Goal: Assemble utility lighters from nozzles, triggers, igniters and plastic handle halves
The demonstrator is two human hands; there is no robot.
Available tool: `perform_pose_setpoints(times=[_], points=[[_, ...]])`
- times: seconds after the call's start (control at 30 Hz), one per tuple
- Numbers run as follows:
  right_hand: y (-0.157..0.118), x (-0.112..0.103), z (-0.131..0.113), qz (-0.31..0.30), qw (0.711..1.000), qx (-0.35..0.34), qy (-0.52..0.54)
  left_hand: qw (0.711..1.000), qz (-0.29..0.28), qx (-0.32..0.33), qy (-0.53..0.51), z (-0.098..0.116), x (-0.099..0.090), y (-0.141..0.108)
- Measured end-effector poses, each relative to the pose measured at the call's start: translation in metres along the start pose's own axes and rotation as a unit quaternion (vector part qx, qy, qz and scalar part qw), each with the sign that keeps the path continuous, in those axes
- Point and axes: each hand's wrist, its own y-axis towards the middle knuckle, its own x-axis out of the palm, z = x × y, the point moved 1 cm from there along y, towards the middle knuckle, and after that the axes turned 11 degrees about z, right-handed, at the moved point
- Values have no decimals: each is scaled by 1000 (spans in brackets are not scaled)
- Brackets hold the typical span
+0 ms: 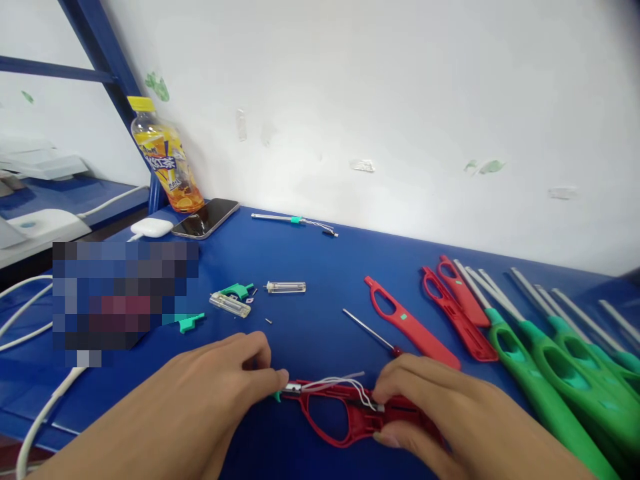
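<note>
A red half-casing of a long-reach lighter point(327, 441) lies open side up at the front of the table, showing its trigger loop. Thin white wires point(340, 381) run along it toward a small dark part with a pale end under my right fingers. My left hand point(225, 380) is closed, thumb and forefinger pinching the metal tube end point(294, 387) at the casing's left tip; a bit of green plastic shows below it. Gripping the casing's handle part is my right hand point(435, 407), fingers along the far edge and thumb at the near edge. Just beyond it rests a screwdriver point(370, 330).
Red casing halves point(417, 330) and several green lighters point(540, 353) lie to the right. Clear fuel tanks point(286, 287), green triggers point(191, 323) and a screw point(269, 321) sit left of centre. Behind are a tube with wires point(275, 218), a phone point(207, 219) and a bottle point(167, 160).
</note>
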Motion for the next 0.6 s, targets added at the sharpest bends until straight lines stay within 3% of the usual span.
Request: perform_pose_setpoints(times=[0.07, 0.17, 0.37, 0.5, 0.53, 0.6], points=[[-1, 1, 0, 5, 1000, -2, 1, 999, -45, 1, 11, -1, 1, -2], [-1, 2, 1, 13, 1000, 1, 6, 998, -59, -9, 13, 1, 0, 0], [3, 1, -1, 25, 999, -16, 27, 999, -36, -6, -7, 9, -5, 11], [-4, 13, 4, 23, 999, -29, 15, 1000, -18, 17, -6, 10, -3, 8], [-7, 17, 7, 61, 998, -26, 10, 1000, -12, 24, 5, 9, -2, 5], [-13, 26, 11, 78, 997, -26, 9, 998, 8, 41, 38, 3, -5, 1]])
